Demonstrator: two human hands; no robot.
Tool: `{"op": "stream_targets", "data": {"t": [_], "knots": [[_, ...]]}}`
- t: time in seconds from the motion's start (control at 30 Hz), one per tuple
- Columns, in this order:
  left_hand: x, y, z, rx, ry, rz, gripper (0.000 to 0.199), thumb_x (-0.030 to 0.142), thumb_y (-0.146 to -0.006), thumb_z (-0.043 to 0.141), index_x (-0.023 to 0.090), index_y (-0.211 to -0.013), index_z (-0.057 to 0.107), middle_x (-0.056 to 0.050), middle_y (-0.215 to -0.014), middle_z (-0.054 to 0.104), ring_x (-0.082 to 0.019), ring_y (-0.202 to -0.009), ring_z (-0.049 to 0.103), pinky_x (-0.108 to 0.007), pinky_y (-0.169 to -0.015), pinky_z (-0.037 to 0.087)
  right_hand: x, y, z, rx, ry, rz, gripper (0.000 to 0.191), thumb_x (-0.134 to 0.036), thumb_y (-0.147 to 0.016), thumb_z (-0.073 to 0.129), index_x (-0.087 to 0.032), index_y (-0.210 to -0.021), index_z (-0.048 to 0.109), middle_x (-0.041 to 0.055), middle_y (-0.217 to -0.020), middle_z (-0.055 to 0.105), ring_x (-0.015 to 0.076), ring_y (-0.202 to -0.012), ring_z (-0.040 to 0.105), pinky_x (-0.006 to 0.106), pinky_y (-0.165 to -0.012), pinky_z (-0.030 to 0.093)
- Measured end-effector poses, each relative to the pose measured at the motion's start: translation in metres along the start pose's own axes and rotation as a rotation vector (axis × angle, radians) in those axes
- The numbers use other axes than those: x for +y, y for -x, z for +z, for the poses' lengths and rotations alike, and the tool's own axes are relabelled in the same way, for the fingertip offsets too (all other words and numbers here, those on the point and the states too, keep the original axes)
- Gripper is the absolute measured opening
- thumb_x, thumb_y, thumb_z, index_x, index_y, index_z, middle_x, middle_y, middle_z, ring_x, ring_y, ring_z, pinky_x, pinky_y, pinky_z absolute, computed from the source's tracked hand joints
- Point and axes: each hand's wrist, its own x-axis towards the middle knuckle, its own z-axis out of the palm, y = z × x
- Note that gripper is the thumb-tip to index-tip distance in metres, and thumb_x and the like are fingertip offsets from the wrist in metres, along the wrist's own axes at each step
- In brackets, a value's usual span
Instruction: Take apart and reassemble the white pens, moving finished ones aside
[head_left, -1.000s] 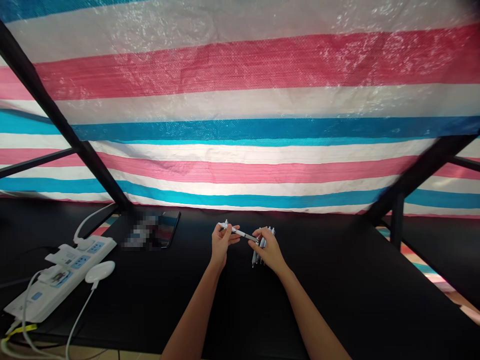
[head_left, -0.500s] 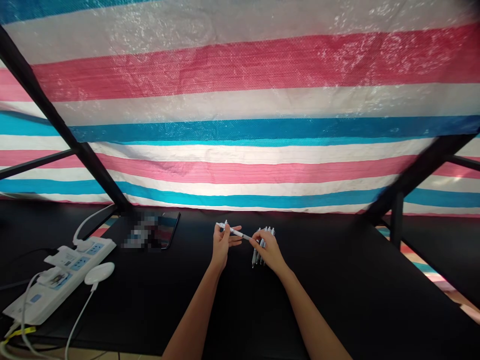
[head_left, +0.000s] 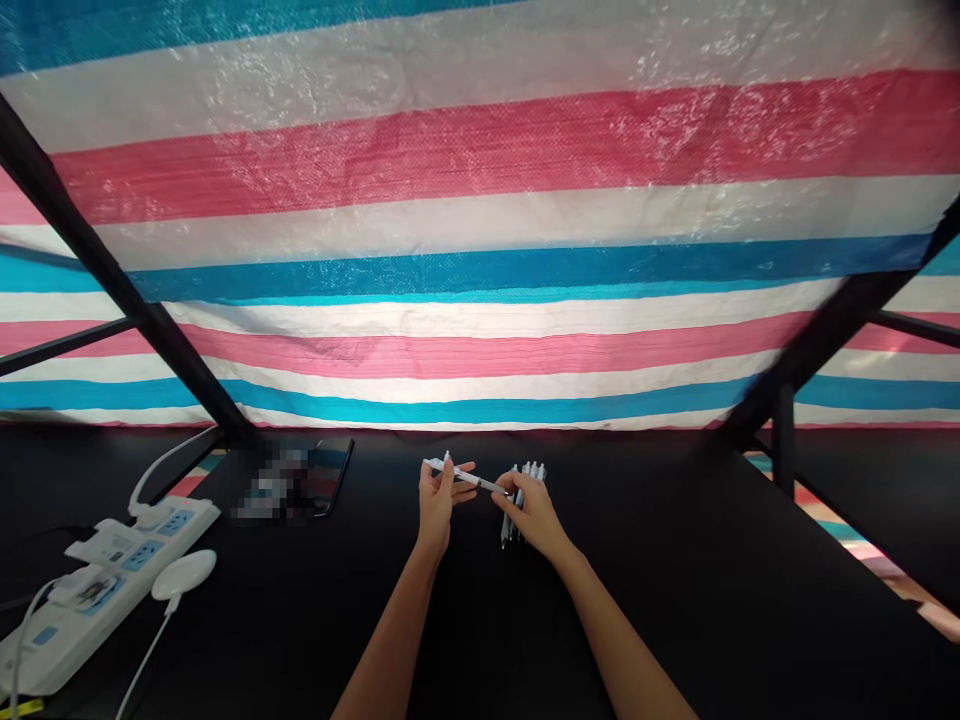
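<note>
A white pen [head_left: 469, 478] with a grey front end is held slanting between my hands, above the black table [head_left: 300, 620]. My left hand [head_left: 437, 508] pinches its rear part with thumb and index finger, the other fingers stretched out to the right. A small white tip [head_left: 448, 456] sticks up by the left thumb; whether it belongs to the same pen I cannot tell. My right hand [head_left: 534, 515] has thumb and fingers closed at the pen's front end. Several similar pens [head_left: 512, 522] lie side by side under and beside the right hand, partly hidden by it.
At the left lies a white power strip [head_left: 112, 590] with plugs and cables, beside a round white charging pad [head_left: 184, 575]. A dark flat device [head_left: 334, 480], partly blurred out, lies farther back. Black frame bars [head_left: 187, 365] and a striped sheet [head_left: 480, 350] border the table.
The view has shifted slightly, so the scene sits a little lower and farther left. Both hands keep hold of the pen, with only slight finger movement at its front end.
</note>
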Motion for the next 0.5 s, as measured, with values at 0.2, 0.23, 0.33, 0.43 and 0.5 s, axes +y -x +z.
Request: {"op": "stream_targets", "data": {"t": [0.2, 0.23, 0.33, 0.43, 0.5], "knots": [[0.0027, 0.0023, 0.0012, 0.013, -0.008, -0.016, 0.04, 0.049, -0.074, 0.061, 0.02, -0.092, 0.041, -0.011, -0.092, 0.072, -0.019, -0.067, 0.07, -0.029, -0.059, 0.056, -0.0043, 0.001, 0.0006, 0.012, -0.053, 0.021, 0.023, -0.04, -0.086, 0.049, -0.023, -0.097, 0.061, 0.002, -0.076, 0.064, 0.0196, -0.072, 0.058, 0.033, -0.074, 0.039], [0.0028, 0.0023, 0.0016, 0.017, -0.007, -0.021, 0.04, 0.048, -0.073, 0.062, 0.02, -0.092, 0.041, -0.011, -0.091, 0.072, -0.018, -0.065, 0.07, -0.029, -0.058, 0.056, -0.005, 0.0008, 0.0007, -0.013, -0.057, 0.013, 0.025, -0.039, -0.088, 0.044, -0.023, -0.092, 0.062, 0.0017, -0.073, 0.065, 0.0191, -0.071, 0.058, 0.033, -0.074, 0.039], [0.0029, 0.0013, 0.0026, 0.012, -0.006, -0.038, 0.041, 0.048, -0.071, 0.064, 0.02, -0.091, 0.041, -0.011, -0.089, 0.072, -0.018, -0.063, 0.069, -0.028, -0.057, 0.055, -0.0061, -0.0003, 0.0008, -0.042, -0.053, -0.003, 0.031, -0.036, -0.091, 0.039, -0.022, -0.077, 0.063, 0.0001, -0.064, 0.064, 0.0179, -0.065, 0.058, 0.033, -0.075, 0.038], [0.0037, 0.0006, 0.0028, -0.035, 0.001, -0.053, 0.045, 0.042, -0.066, 0.071, 0.02, -0.092, 0.041, -0.01, -0.089, 0.073, -0.019, -0.068, 0.069, -0.029, -0.06, 0.055, -0.0057, -0.0014, 0.0002, -0.015, -0.077, 0.011, 0.028, -0.035, -0.09, 0.041, -0.023, -0.076, 0.062, -0.0009, -0.061, 0.063, 0.0175, -0.061, 0.057, 0.032, -0.071, 0.038], [0.0045, 0.0008, 0.0025, -0.07, 0.012, -0.064, 0.049, 0.038, -0.062, 0.075, 0.02, -0.095, 0.043, -0.01, -0.089, 0.072, -0.02, -0.071, 0.07, -0.03, -0.063, 0.056, -0.0046, -0.0019, -0.0004, 0.005, -0.105, 0.03, 0.025, -0.035, -0.089, 0.043, -0.023, -0.078, 0.062, -0.0005, -0.063, 0.063, 0.0177, -0.061, 0.057, 0.03, -0.067, 0.039]]}}
